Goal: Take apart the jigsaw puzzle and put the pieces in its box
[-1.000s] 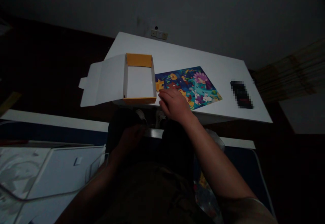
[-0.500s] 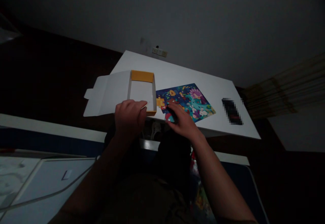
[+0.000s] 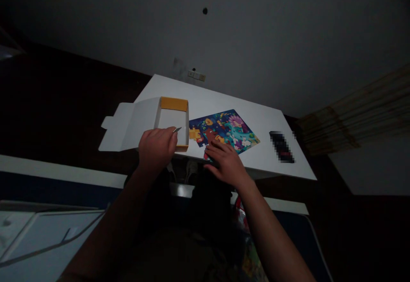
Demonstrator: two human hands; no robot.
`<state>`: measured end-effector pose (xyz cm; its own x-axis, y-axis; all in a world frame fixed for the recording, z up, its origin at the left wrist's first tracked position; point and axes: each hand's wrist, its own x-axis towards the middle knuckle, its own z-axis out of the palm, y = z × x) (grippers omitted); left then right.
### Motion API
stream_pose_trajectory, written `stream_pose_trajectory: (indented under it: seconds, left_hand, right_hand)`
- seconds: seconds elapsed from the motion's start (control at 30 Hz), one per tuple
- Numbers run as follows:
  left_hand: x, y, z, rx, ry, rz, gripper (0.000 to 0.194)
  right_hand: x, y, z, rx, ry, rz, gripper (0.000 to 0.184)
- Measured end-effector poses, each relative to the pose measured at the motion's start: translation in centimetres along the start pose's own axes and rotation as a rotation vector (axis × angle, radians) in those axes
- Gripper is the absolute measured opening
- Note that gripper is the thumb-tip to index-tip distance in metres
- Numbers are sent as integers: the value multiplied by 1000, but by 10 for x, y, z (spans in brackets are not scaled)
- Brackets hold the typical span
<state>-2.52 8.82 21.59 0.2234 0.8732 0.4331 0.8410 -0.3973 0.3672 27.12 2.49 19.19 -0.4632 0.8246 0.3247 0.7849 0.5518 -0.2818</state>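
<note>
- Box (image 3: 171,120): shallow rectangular cardboard tray, orange outer walls, white inner faces. The interior shows only a bare white floor. A flat white lid flap (image 3: 128,124) with a small tab lies unfolded to its left.
- Left hand (image 3: 156,149): positioned at the near wall of the box, fingers curled together and pinching a thin, pale, flat piece (image 3: 177,129) over the tray's near edge. What the piece is cannot be told.
- Puzzle (image 3: 224,130): flat square sheet with a multicoloured cartoon print and interlocking edges, lying on the table just right of the box.
- Right hand (image 3: 226,164): palm down, fingers spread and laid flat on the puzzle's near corner, gripping nothing.
- Table (image 3: 269,162): smooth white rectangular top.
- A dark, blurred-out oblong object (image 3: 282,146) rests near the table's right end, well apart from the puzzle.
</note>
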Motion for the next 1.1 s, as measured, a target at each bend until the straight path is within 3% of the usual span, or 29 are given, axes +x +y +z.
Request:
stream_pose_trajectory:
  seconds: [0.17,0.3,0.37,0.57,0.77,1.1]
  left_hand:
    - [2,-1,0,9,5,14,39]
    - [3,-4,0,35,8,48,38]
    - [3,-4,1,51,17,65,38]
    - [3,-2,-1,73,-12,42,37]
    - [4,1,-2,96,-39,41,36]
    - [2,1,1,132,-35,69,33]
  right_hand:
    - [-40,0,13,34,254,15,42]
    - [-57,13,14,60,512,263,37]
    - [-60,19,11,70,564,368,34]
    - [-53,33,3,37,616,498,34]
    - [-11,32,-12,203,624,594,31]
    - [99,-2,-25,350,492,278,20]
